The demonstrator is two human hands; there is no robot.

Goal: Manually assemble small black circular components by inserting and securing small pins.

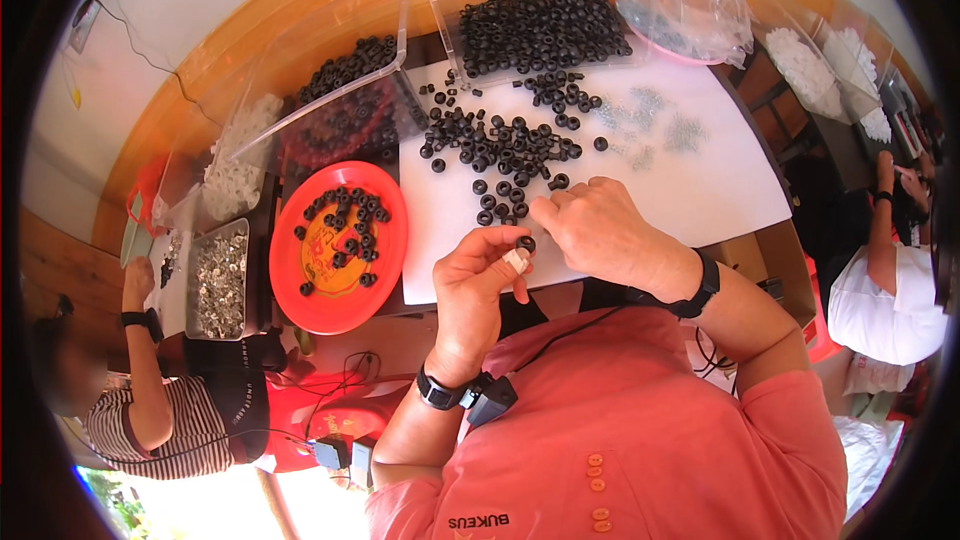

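Note:
My left hand [468, 285] is raised at the near edge of the white board [710, 180], its fingers closed around a small black round part [526, 243] with a hole in its middle. Something white, perhaps tape, wraps the thumb tip of that hand. Just to the right, my right hand [605, 230] is bent with thumb and fingertips pinched together, close to the held part; whatever lies in the pinch is hidden. Beyond both hands, many similar black parts [500, 145] are scattered over the board. Tiny shiny metal pieces [685, 133] lie in loose heaps at the right.
A red plate [285, 285] holding several black parts sits at the left, beside a metal tray [245, 325] of small metal pieces. Clear bins [455, 50] of black parts stand behind. A plastic bag [710, 15] rests at the back right. People work at both sides.

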